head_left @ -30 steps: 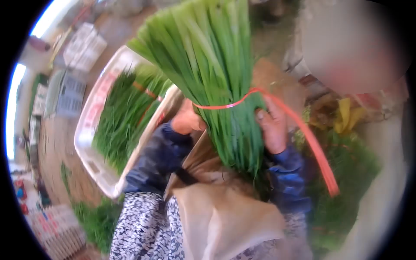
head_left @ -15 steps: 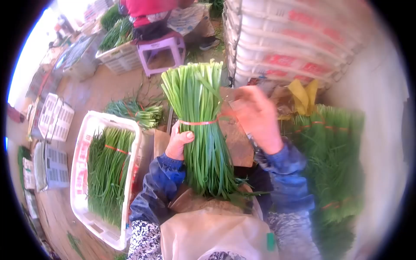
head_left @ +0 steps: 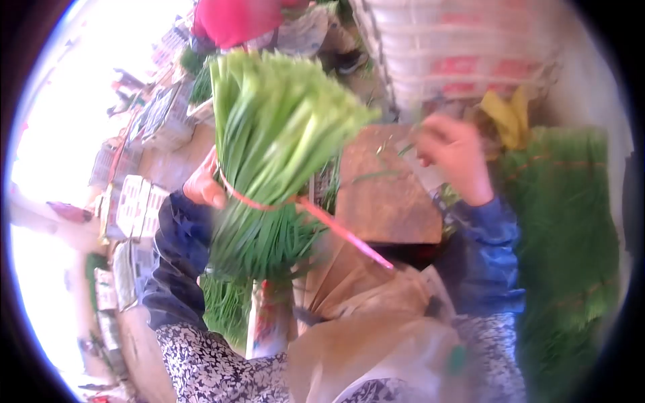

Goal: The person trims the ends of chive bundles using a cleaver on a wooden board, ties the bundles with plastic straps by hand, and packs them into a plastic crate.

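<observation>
A thick bundle of garlic chives is in my left hand, which is closed around its left side near the tie. The pale cut ends fan out at the top; the dark leaf tips hang below. Around its middle runs an orange-pink band, with a loose tail pointing down to the right. My right hand is raised apart from the bundle, right of the wooden board. Its fingers are curled together, with thin green bits beside them; blur hides what they hold, if anything. Scraps of leaf show near the board's top.
Tied chives are piled on the right. A crate with more chives is partly hidden below the bundle. Stacked white crates stand behind a yellow cloth or bag. A person in a red top is ahead.
The bundle has moved left and tilted, its cut ends now leaning right, still in my left hand. My right hand has moved right and its fingers have curled. The band's tail now shows.
</observation>
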Demonstrator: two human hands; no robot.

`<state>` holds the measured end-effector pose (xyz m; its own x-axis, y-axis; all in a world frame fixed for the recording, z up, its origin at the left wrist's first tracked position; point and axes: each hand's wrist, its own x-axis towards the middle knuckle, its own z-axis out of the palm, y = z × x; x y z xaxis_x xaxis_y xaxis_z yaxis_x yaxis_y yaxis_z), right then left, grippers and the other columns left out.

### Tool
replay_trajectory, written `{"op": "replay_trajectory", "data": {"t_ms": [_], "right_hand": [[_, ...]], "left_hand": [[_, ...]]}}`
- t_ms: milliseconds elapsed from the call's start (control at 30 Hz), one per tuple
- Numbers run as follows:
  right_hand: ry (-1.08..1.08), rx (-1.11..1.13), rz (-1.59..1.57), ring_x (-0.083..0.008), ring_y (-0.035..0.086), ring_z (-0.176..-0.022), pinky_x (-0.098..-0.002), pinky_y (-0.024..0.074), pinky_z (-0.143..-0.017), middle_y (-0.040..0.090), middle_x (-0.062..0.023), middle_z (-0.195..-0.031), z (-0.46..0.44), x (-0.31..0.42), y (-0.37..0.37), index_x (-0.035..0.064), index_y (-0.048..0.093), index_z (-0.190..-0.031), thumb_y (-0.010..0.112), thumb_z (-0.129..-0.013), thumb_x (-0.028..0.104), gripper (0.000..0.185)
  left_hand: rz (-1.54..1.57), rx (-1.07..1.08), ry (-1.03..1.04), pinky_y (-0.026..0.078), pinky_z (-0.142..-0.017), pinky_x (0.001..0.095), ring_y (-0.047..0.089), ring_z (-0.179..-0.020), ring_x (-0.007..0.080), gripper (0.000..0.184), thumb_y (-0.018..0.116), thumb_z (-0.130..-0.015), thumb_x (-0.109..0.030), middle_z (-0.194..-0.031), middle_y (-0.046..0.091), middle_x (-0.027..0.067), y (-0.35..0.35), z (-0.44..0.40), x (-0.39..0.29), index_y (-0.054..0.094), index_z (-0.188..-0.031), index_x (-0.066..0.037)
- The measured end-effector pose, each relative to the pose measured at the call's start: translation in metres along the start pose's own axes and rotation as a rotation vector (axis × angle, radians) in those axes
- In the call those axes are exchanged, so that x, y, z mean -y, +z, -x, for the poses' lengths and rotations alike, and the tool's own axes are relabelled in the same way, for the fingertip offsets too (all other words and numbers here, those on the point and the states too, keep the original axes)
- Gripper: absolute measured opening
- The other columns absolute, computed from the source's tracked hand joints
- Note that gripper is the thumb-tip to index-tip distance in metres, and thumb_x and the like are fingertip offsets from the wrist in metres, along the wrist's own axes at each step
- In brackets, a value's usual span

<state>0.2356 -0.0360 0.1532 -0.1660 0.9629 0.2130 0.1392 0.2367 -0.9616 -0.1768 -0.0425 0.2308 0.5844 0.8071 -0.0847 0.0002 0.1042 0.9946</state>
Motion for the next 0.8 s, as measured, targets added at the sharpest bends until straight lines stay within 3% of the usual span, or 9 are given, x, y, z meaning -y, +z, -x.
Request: {"op": "replay_trajectory", "data": {"t_ms": [67, 100, 200, 300, 400, 533, 600, 733, 800], "right_hand": [[-0.474, 0.058, 0.662, -0.0250, 0.064, -0.091, -0.0411, 0.0502, -0.072, 0.065, -0.0135, -0.106, 0.033, -0.046, 0.038, 0.0004, 0.053, -0.116, 0.074, -0.079, 0.017, 0.046], [-0.192, 0.257, 0.607, -0.0273, 0.056, -0.115, -0.0418, 0.0468, -0.089, 0.058, -0.0176, -0.125, 0.039, -0.040, 0.038, 0.0014, 0.043, -0.132, 0.075, -0.077, 0.023, 0.067], [0.062, 0.714, -0.661, -0.0217, 0.051, -0.122, -0.0359, 0.0417, -0.104, 0.057, -0.0149, -0.129, 0.086, -0.022, 0.107, 0.0037, 0.034, -0.144, 0.081, -0.071, 0.009, 0.087], [0.376, 0.620, -0.902, -0.0184, 0.053, -0.117, -0.0328, 0.0454, -0.099, 0.055, -0.0076, -0.128, 0.115, -0.040, 0.145, 0.0049, 0.030, -0.146, 0.080, -0.072, 0.001, 0.089], [0.437, 0.463, -0.929, -0.0176, 0.056, -0.114, -0.0338, 0.0492, -0.094, 0.055, -0.0109, -0.128, 0.126, -0.055, 0.163, 0.0051, 0.024, -0.147, 0.079, -0.072, 0.000, 0.094], [0.324, 0.405, -0.760, -0.0194, 0.057, -0.112, -0.0341, 0.0497, -0.093, 0.054, -0.0105, -0.128, 0.134, -0.038, 0.172, 0.0034, 0.028, -0.144, 0.077, -0.076, 0.004, 0.084], [0.324, 0.411, -0.842, -0.0178, 0.055, -0.114, -0.0335, 0.0484, -0.096, 0.052, -0.0095, -0.130, 0.131, -0.021, 0.164, 0.0031, 0.030, -0.143, 0.073, -0.079, 0.001, 0.077], [0.313, 0.778, -0.069, -0.0140, 0.063, -0.086, -0.0269, 0.0528, -0.078, 0.064, -0.0098, -0.102, 0.117, -0.023, 0.128, 0.0003, 0.048, -0.130, 0.068, -0.082, 0.002, 0.052], [0.215, 0.404, -0.179, -0.0132, 0.063, -0.082, -0.0237, 0.0501, -0.073, 0.065, -0.0071, -0.092, 0.120, -0.040, 0.122, 0.0011, 0.054, -0.125, 0.069, -0.081, 0.005, 0.046]], "left_hand": [[-0.122, 0.021, -0.159, 0.032, -0.111, 0.0356, 0.042, -0.132, 0.0235, 0.126, 0.097, -0.047, -0.030, -0.144, 0.043, 0.0115, -0.030, 0.057, 0.046, 0.027, -0.147, 0.001], [-0.017, 0.081, -0.345, 0.028, -0.114, 0.0357, 0.038, -0.135, 0.0235, 0.128, 0.097, -0.048, -0.029, -0.147, 0.038, 0.0119, -0.022, 0.053, 0.040, 0.024, -0.148, 0.001], [-0.003, -0.011, -0.441, 0.028, -0.113, 0.0349, 0.039, -0.134, 0.0221, 0.125, 0.096, -0.047, -0.035, -0.144, 0.042, 0.0113, 0.030, 0.093, 0.084, 0.029, -0.146, 0.003], [0.078, -0.086, -0.467, 0.028, -0.112, 0.0346, 0.041, -0.132, 0.0235, 0.116, 0.092, -0.055, -0.036, -0.144, 0.041, 0.0117, 0.082, 0.094, 0.114, 0.030, -0.145, 0.003], [0.200, -0.344, -0.081, 0.026, -0.114, 0.0375, 0.036, -0.137, 0.0258, 0.126, 0.091, -0.057, -0.033, -0.149, 0.035, 0.0153, 0.107, 0.113, 0.140, 0.014, -0.151, 0.001], [-0.615, -0.627, -0.224, 0.036, -0.107, 0.0371, 0.046, -0.128, 0.0259, 0.118, 0.087, -0.053, -0.016, -0.142, 0.044, 0.0190, 0.166, 0.106, 0.128, 0.020, -0.149, 0.001], [-0.525, -0.551, -0.259, 0.038, -0.104, 0.0362, 0.051, -0.122, 0.0243, 0.111, 0.087, -0.054, -0.014, -0.134, 0.050, 0.0167, 0.155, 0.107, 0.122, 0.027, -0.145, 0.002], [-0.366, -0.394, -0.324, 0.043, -0.099, 0.0324, 0.057, -0.111, 0.0191, 0.096, 0.085, -0.056, -0.007, -0.122, 0.061, 0.0100, 0.122, 0.110, 0.125, 0.039, -0.139, 0.002], [-0.261, -0.398, -0.311, 0.042, -0.099, 0.0322, 0.056, -0.113, 0.0183, 0.095, 0.085, -0.057, -0.007, -0.124, 0.059, 0.0093, 0.117, 0.110, 0.141, 0.039, -0.140, 0.001]]}}
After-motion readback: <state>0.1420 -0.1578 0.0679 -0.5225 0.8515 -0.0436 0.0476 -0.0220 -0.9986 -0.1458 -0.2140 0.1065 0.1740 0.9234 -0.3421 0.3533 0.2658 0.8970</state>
